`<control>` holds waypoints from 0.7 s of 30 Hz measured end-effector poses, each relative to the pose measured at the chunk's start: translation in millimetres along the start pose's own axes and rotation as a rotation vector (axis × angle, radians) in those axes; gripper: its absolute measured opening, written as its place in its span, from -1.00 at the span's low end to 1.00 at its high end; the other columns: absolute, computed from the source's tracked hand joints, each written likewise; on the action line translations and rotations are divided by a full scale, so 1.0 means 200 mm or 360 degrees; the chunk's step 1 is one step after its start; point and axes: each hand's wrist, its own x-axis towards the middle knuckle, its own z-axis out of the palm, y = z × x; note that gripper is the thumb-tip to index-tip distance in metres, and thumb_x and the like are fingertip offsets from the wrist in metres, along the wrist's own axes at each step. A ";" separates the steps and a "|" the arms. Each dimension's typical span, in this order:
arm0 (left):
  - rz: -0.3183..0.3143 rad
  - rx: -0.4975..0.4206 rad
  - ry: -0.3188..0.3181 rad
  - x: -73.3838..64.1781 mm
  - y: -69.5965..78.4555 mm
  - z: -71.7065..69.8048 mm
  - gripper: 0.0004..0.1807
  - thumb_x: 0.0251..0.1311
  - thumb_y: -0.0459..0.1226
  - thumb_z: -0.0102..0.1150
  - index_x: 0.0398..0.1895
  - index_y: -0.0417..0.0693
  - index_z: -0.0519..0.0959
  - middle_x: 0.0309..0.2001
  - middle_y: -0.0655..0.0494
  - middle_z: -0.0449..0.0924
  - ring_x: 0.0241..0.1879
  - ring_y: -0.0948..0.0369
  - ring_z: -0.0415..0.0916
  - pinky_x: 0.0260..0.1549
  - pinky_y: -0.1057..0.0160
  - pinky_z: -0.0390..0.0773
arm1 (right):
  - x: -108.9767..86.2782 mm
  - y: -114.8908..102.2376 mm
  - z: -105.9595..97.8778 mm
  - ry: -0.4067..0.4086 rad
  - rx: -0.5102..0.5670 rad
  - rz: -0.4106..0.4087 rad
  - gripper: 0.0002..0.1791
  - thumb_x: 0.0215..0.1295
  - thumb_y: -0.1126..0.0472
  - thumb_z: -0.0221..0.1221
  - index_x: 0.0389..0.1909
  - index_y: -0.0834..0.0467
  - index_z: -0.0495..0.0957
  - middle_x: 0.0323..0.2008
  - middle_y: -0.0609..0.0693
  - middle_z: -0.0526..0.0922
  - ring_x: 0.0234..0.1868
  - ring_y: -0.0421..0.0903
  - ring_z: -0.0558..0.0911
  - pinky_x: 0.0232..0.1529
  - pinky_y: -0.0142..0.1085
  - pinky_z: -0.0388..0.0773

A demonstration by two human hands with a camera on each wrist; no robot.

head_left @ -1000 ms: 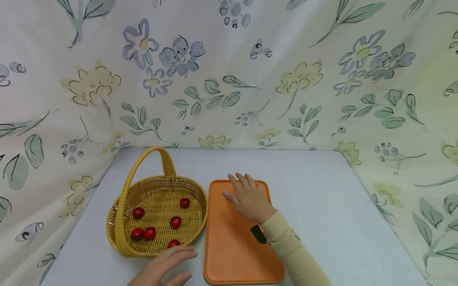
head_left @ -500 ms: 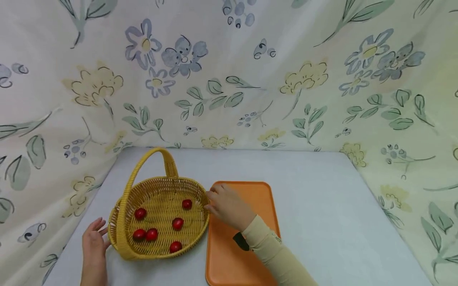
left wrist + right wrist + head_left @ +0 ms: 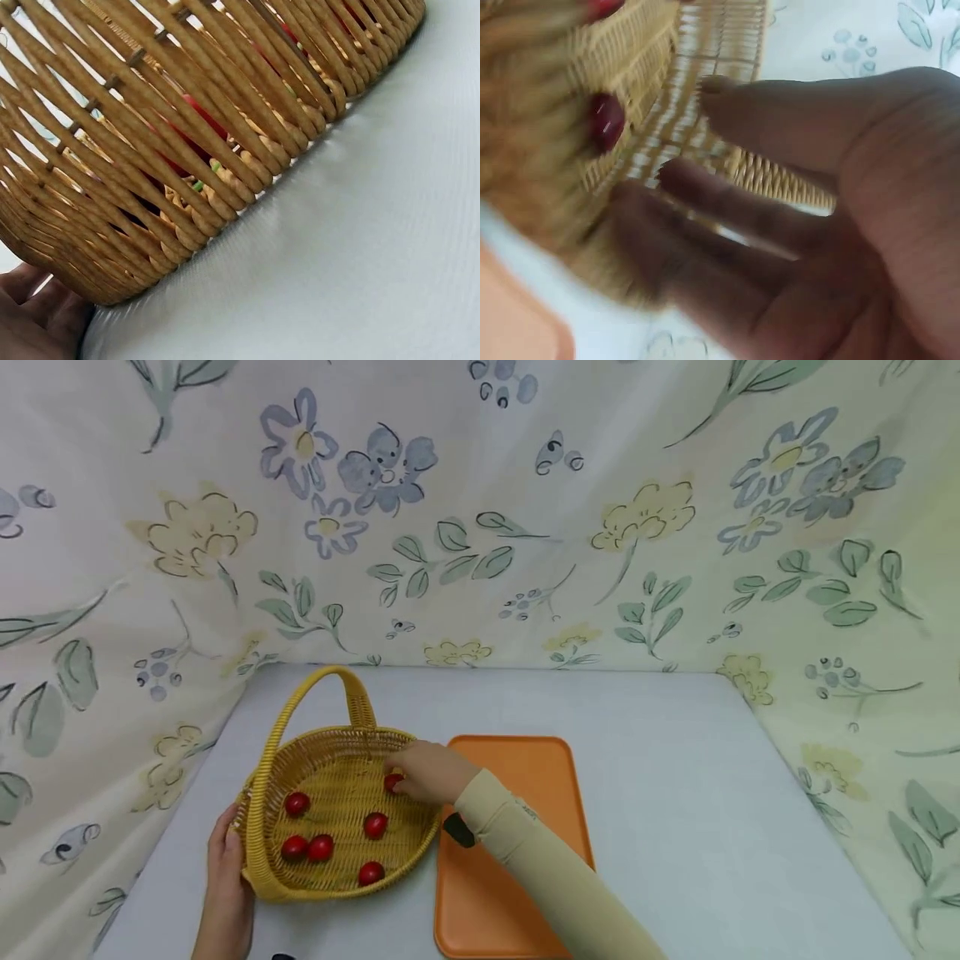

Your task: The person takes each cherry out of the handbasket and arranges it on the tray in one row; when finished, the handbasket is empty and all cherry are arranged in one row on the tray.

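Note:
A yellow wicker basket [image 3: 341,897] with a tall arched handle stands on the left of the table, several red cherries [image 3: 376,825] lying apart on its woven floor. My left hand [image 3: 227,889] rests against the basket's outer left wall, its fingers by the wicker low in the left wrist view. Over the right rim reaches my right hand [image 3: 431,772], its fingertips right by a cherry [image 3: 393,782] that they partly cover. The right wrist view shows thumb and fingers [image 3: 772,124] spread apart with nothing between them, a cherry [image 3: 607,122] beyond the fingertips.
An orange tray [image 3: 517,760] lies flat right of the basket, partly beneath my right forearm [image 3: 555,877]. The white tabletop [image 3: 675,793] stretches to the right. Floral cloth [image 3: 480,527] hangs behind the table and along both sides.
My right hand has moved left from above the tray, over the basket's rim and into the basket. My left hand has gone from the basket's front to its left side.

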 end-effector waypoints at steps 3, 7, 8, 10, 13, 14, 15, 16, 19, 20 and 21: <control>0.0004 -0.0022 0.0019 0.00 0.01 0.01 -0.40 0.39 0.21 -0.40 0.43 0.66 -0.28 0.52 0.37 -0.39 0.48 0.26 -0.25 0.25 0.53 0.15 | 0.08 -0.02 0.00 -0.0110 0.0000 0.0007 -0.64 0.32 0.15 0.20 0.12 0.06 0.56 0.05 -0.07 0.63 0.02 -0.16 0.58 -0.01 -0.40 0.51; -0.0036 0.0005 0.0077 0.01 0.02 0.01 -0.38 0.37 0.24 -0.38 0.43 0.67 -0.27 0.53 0.35 -0.42 0.49 0.22 -0.24 0.33 0.43 0.08 | 0.15 -0.04 0.01 -0.0152 -0.0043 0.0063 -0.67 0.29 0.19 0.22 0.07 0.11 0.58 0.01 -0.05 0.65 -0.02 -0.16 0.61 -0.05 -0.41 0.53; -0.0049 0.0017 0.0092 0.01 0.02 0.01 -0.38 0.36 0.26 -0.38 0.42 0.68 -0.27 0.53 0.35 -0.43 0.49 0.20 -0.24 0.35 0.38 0.06 | 0.16 -0.04 0.01 -0.0161 -0.0051 0.0082 -0.72 0.30 0.21 0.21 0.02 0.13 0.60 -0.07 -0.06 0.67 -0.11 -0.18 0.62 -0.11 -0.44 0.52; -0.0078 0.0029 0.0118 0.01 0.01 0.01 -0.36 0.34 0.28 -0.37 0.42 0.70 -0.28 0.53 0.35 -0.44 0.50 0.17 -0.23 0.37 0.32 0.05 | 0.18 -0.04 0.01 -0.0183 -0.0087 0.0116 -0.87 0.30 0.23 0.18 -0.18 0.14 0.62 -0.35 -0.10 0.64 -0.36 -0.25 0.54 -0.30 -0.51 0.42; -0.0110 0.0045 0.0137 0.01 0.01 0.00 -0.35 0.32 0.31 -0.37 0.41 0.71 -0.28 0.53 0.36 -0.45 0.50 0.13 -0.21 0.38 0.24 0.05 | 0.20 -0.05 0.03 -0.0208 -0.0099 0.0147 -0.86 0.29 0.27 0.17 -0.48 0.09 0.51 -0.62 -0.14 0.38 -0.56 -0.26 0.27 -0.49 -0.48 0.20; -0.0117 0.0050 0.0146 0.02 0.01 0.00 -0.35 0.31 0.31 -0.37 0.42 0.71 -0.28 0.53 0.36 -0.45 0.50 0.12 -0.20 0.37 0.23 0.06 | 0.20 -0.05 0.04 -0.0216 -0.0086 0.0155 -0.81 0.28 0.29 0.17 -0.53 0.08 0.47 -0.66 -0.15 0.31 -0.59 -0.25 0.21 -0.52 -0.46 0.15; -0.0120 0.0052 0.0146 0.02 0.01 0.00 -0.35 0.32 0.31 -0.37 0.42 0.71 -0.28 0.53 0.35 -0.44 0.50 0.12 -0.19 0.36 0.24 0.07 | 0.21 -0.04 0.04 -0.0219 -0.0070 0.0166 -0.78 0.27 0.30 0.17 -0.57 0.07 0.45 -0.67 -0.15 0.30 -0.60 -0.25 0.20 -0.54 -0.46 0.14; -0.0122 0.0051 0.0146 0.02 0.01 0.00 -0.35 0.31 0.31 -0.37 0.42 0.71 -0.28 0.53 0.36 -0.45 0.50 0.12 -0.19 0.36 0.23 0.07 | 0.21 -0.04 0.05 -0.0213 -0.0053 0.0175 -0.77 0.25 0.31 0.18 -0.58 0.06 0.46 -0.67 -0.16 0.34 -0.60 -0.25 0.21 -0.55 -0.47 0.15; -0.0115 0.0054 0.0137 0.02 0.01 0.00 -0.36 0.32 0.31 -0.39 0.42 0.70 -0.28 0.53 0.34 -0.45 0.50 0.11 -0.19 0.33 0.29 0.12 | 0.22 -0.04 0.07 -0.0211 -0.0020 0.0187 -0.83 0.24 0.33 0.19 -0.54 0.07 0.56 -0.62 -0.14 0.48 -0.59 -0.24 0.27 -0.55 -0.46 0.21; -0.0111 0.0059 0.0133 0.02 0.01 0.00 -0.36 0.32 0.30 -0.40 0.42 0.70 -0.28 0.53 0.33 -0.45 0.50 0.11 -0.19 0.31 0.33 0.14 | 0.23 -0.04 0.07 -0.0208 -0.0025 0.0188 -0.86 0.23 0.32 0.20 -0.50 0.07 0.59 -0.58 -0.14 0.53 -0.57 -0.25 0.31 -0.54 -0.46 0.24; -0.0108 0.0061 0.0130 0.02 0.01 0.00 -0.36 0.32 0.31 -0.40 0.42 0.71 -0.27 0.53 0.34 -0.45 0.50 0.11 -0.19 0.30 0.35 0.16 | 0.23 -0.04 0.08 -0.0208 -0.0034 0.0188 -0.90 0.23 0.31 0.21 -0.45 0.08 0.62 -0.55 -0.13 0.56 -0.56 -0.24 0.33 -0.52 -0.46 0.26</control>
